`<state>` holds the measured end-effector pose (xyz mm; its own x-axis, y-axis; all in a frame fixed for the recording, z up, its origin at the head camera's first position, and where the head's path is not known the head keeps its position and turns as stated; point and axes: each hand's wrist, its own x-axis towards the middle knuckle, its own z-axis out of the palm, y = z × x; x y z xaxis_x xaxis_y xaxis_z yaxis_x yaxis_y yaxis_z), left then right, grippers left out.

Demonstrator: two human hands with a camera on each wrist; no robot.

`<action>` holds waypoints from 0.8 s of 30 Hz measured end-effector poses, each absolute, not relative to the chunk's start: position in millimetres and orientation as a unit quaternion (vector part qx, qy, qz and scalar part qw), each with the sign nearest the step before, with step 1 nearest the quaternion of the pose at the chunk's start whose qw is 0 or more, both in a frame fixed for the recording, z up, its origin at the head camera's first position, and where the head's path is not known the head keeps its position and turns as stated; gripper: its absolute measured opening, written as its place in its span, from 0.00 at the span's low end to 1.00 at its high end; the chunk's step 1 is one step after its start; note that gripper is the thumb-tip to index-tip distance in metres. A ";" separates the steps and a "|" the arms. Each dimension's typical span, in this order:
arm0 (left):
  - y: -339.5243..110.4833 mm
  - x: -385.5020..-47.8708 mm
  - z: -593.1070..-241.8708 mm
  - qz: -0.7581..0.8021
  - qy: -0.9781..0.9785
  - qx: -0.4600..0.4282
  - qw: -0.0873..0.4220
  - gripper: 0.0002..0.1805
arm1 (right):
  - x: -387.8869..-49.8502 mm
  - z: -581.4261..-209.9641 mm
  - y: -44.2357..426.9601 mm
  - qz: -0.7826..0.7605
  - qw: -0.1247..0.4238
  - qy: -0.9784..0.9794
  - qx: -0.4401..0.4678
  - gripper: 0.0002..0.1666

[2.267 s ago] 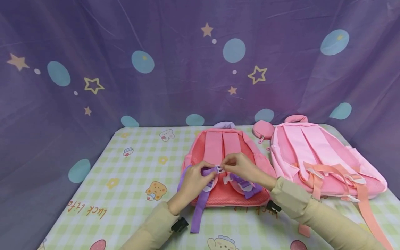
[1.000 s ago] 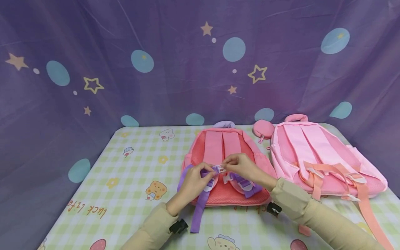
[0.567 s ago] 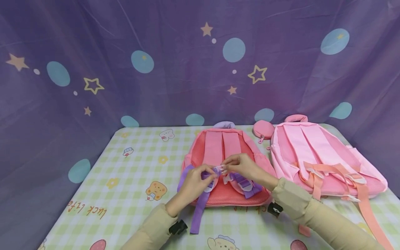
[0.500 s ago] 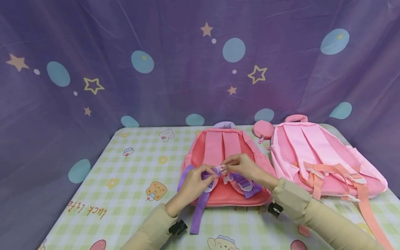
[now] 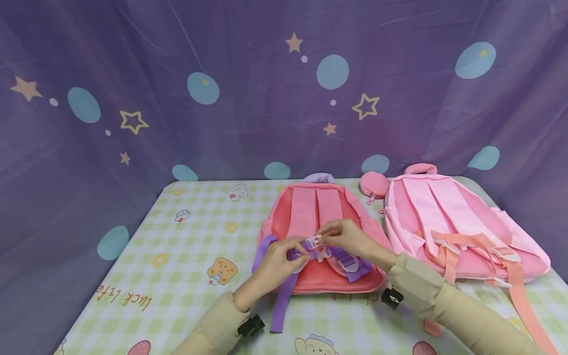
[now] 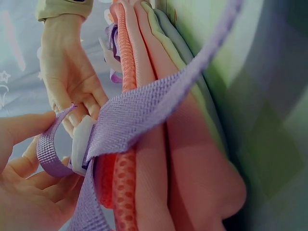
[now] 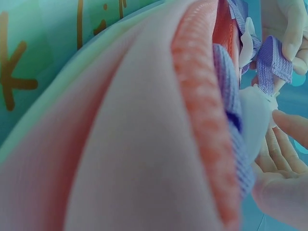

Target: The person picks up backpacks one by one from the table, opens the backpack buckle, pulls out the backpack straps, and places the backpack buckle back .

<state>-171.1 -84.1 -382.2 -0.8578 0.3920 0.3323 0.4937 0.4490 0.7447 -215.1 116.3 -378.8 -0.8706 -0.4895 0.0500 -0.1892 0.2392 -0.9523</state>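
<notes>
A coral-pink backpack [image 5: 306, 276] lies with its back panel and shoulder straps up. Above that panel my right hand [image 5: 348, 241] pinches a white plastic buckle [image 5: 315, 241] between thumb and fingertips. Purple webbing [image 5: 306, 244] runs from the buckle to my left hand [image 5: 279, 261], whose thumb and fingers pinch it. In the left wrist view, the free webbing end [image 6: 57, 139] loops beside a white plastic piece [image 6: 83, 144]. A second white buckle part [image 5: 323, 254] hangs on the right shoulder strap, just below the hands. Fingers partly cover the held buckle.
To the right lies a light-pink backpack [image 5: 448, 207] with orange straps [image 5: 450, 266]. A round pink pouch [image 5: 374, 185] sits between the bags at the back. Checked cloth [image 5: 191, 256] covers the table, and a purple curtain [image 5: 248, 138] hangs behind it.
My left hand has slid slightly down and left from the buckle, baring more purple webbing between them. The buckle, still in my right hand, has shifted a little to the right. The backpacks stay put.
</notes>
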 end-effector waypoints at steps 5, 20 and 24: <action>-84.9 -170.2 -381.2 -0.450 -0.852 -0.266 0.041 0.05 | -215.9 -380.1 118.0 -0.575 0.130 0.778 -0.220 0.11; -86.9 -167.8 -380.4 -0.429 -0.852 -0.301 0.010 0.10 | -217.7 -382.9 122.2 -0.573 0.125 0.775 -0.233 0.10; -87.4 -167.5 -379.3 -0.429 -0.847 -0.314 0.000 0.13 | -218.7 -382.6 122.7 -0.577 0.126 0.773 -0.232 0.10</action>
<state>-167.5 -87.4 -379.3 -0.8034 0.5307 0.2701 0.5315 0.4346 0.7271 -218.7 122.7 -382.6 -0.8607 -0.5040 0.0720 -0.2128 0.2278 -0.9502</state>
